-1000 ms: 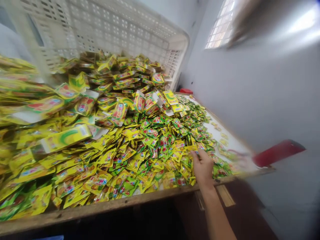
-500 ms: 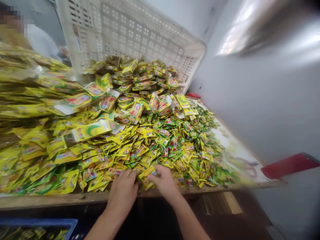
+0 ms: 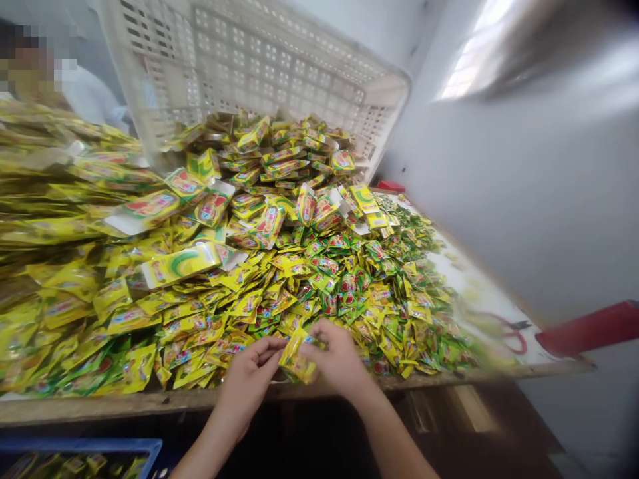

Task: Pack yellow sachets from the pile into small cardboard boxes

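Over on the far left, a person (image 3: 88,93) is half hidden behind the heap of packets (image 3: 239,299), and a blue crate (image 3: 84,444) is tucked below the wooden table edge (image 3: 114,404). Next up, a white crate (image 3: 249,60) is tipped sideways, yellow boxes (image 3: 284,156) piled in its mouth. By that edge, the left hand (image 3: 248,380) is bunched up beside 1 yellow packet (image 3: 297,359), actual grip can't be told tbh; it's pinched by the right hand (image 3: 339,359). Further right, scissors (image 3: 522,325) are parked on bare white tabletop (image 3: 499,296), with plain grey wall (image 3: 524,166) behind.
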{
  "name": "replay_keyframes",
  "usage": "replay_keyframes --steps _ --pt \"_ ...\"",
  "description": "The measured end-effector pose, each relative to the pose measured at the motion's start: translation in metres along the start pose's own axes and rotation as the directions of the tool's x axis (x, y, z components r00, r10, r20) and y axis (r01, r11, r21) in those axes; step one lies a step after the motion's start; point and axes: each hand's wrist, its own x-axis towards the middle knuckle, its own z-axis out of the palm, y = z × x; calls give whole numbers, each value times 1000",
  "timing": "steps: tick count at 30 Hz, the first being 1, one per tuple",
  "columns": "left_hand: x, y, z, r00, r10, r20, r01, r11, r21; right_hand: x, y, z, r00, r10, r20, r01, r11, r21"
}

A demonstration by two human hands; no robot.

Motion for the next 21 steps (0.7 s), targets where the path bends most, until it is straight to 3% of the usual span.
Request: replay_keyframes --steps 5,9,12,15,17,19,21 --pt "-10 2 6 995 -55 -80 41 986 -159 3 19 15 988 -66 -142 57 996 -70" --pt "-9 2 4 996 -19 -90 9 993 -116 -1 25 15 942 -254 -218 179 932 -314" --pt "-9 0 7 999 17 -41 -20 997 -80 -5 19 9 935 -312 -169 226 892 -392" --pt "-12 1 6 981 168 99 -178 979 101 -11 13 1 964 -259 51 257 876 -407" --pt "-8 8 -6 941 312 129 -337 873 352 -13 16 -3 962 -257 89 269 843 -465" --pt "3 22 -33 893 451 12 -364 704 610 -14 27 -5 954 -294 64 283 802 -527" --pt "21 45 -71 799 574 -179 -263 601 755 -16 44 -5 927 -371 52 330 745 -579"
